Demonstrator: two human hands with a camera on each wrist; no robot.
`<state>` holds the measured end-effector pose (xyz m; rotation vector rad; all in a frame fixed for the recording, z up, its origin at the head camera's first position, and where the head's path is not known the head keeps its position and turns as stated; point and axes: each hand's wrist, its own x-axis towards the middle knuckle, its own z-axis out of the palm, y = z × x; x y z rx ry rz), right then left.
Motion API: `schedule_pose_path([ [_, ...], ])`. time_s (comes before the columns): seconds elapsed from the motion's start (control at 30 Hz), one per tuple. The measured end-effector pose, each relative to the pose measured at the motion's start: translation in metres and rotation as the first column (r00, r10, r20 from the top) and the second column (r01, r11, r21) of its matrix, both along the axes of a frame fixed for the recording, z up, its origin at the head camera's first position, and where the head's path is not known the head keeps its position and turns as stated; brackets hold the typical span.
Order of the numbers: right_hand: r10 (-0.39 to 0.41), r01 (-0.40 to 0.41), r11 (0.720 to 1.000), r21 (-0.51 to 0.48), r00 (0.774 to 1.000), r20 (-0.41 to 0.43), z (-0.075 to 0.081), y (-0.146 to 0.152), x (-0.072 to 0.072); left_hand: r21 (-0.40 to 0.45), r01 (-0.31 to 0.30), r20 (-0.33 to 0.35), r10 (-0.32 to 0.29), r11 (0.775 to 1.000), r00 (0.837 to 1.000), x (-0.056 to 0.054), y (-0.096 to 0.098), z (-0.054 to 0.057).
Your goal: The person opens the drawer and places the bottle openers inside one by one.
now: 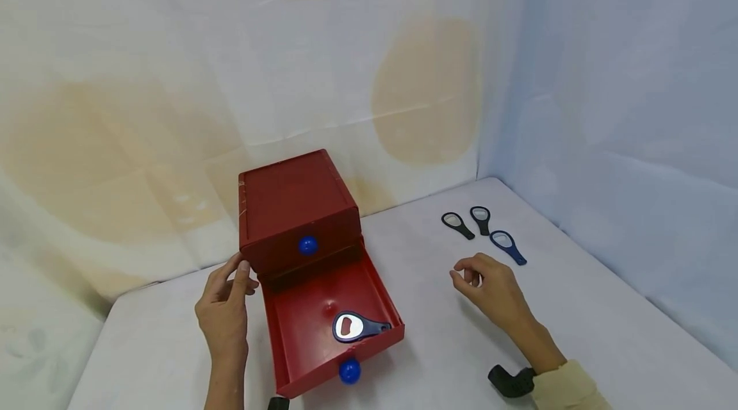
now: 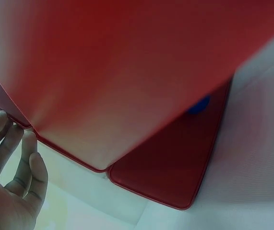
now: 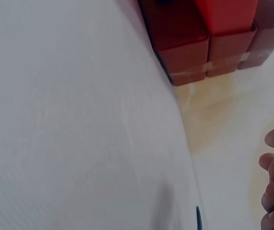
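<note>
A red drawer unit [image 1: 296, 205] stands left of the table's middle, its upper drawer closed and a lower drawer [image 1: 311, 359] pulled out. Inside the pulled-out drawer lies a blue bottle opener [image 1: 348, 327] with a shiny round head, its handle by the front right corner. My left hand [image 1: 225, 307] is at the unit's left side, fingertips touching its edge near the front corner. Over the table to the right, my right hand [image 1: 490, 288] has loosely bent fingers and holds nothing. Just beyond it lie two black bottle openers [image 1: 459, 225] and a blue one [image 1: 508, 247].
Blue ball knobs [image 1: 308, 245] mark the drawer fronts. White cloth covers the table [image 1: 426, 365], and patterned fabric [image 1: 173, 77] hangs close behind the unit. A bluish curtain [image 1: 634, 109] borders the right side. A black angled piece [image 1: 511, 382] is at the right wrist.
</note>
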<state>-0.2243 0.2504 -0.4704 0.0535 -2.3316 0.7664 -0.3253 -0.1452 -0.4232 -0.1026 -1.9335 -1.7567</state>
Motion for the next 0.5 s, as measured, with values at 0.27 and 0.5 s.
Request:
schedule_pose_path([
  [0.27,-0.036,0.036,0.999,0.004,0.999,0.011,-0.009,0.016,-0.003,0.011,0.009,-0.004,-0.009,1.0,1.0,0.0,0.001,-0.002],
  [0.5,-0.08,0.08,0.997,0.007,0.996,0.048,-0.011,0.031,-0.006,-0.003,-0.001,-0.01,0.001,1.0,1.0,0.0,0.001,0.0],
])
